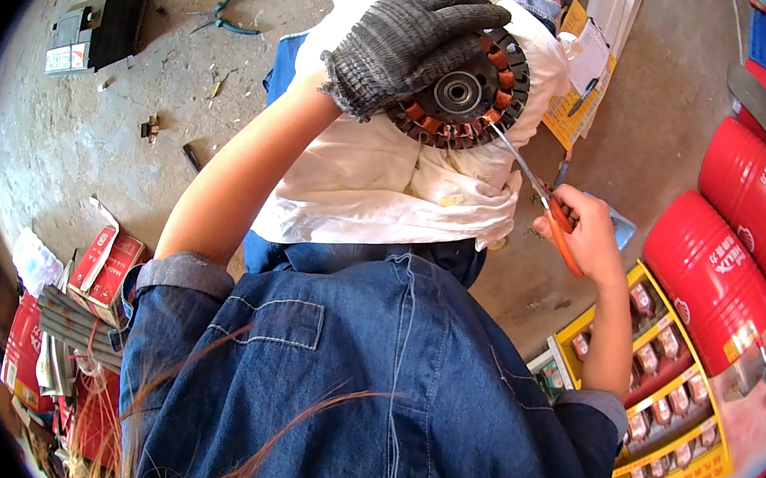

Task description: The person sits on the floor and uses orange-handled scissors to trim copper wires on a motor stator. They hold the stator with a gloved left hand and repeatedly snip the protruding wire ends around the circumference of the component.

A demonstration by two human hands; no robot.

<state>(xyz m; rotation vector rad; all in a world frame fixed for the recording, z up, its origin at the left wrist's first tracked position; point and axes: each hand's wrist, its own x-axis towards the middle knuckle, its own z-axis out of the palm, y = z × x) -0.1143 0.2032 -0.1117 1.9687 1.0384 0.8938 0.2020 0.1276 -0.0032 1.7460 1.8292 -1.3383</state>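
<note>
On the white cloth (342,188) over my lap rests a round motor stator (459,93), with dark outer teeth, copper windings and a bearing at its centre. My left hand (408,41), in a dark grey knit glove, wraps over the stator's upper left side. My bare right hand (589,231) grips what look like orange-handled scissors (538,185), with long thin metal blades. Their tip reaches the copper windings at the stator's lower right edge. Under the glove the left fingertips are partly hidden.
On the concrete floor at left lie teal-handled pliers (229,13) and a black battery (97,32). A clipboard (587,74) with a pen is at upper right. Red drums (715,274) and a yellow rack of small bottles (666,390) stand right; a red box (109,271) sits lower left.
</note>
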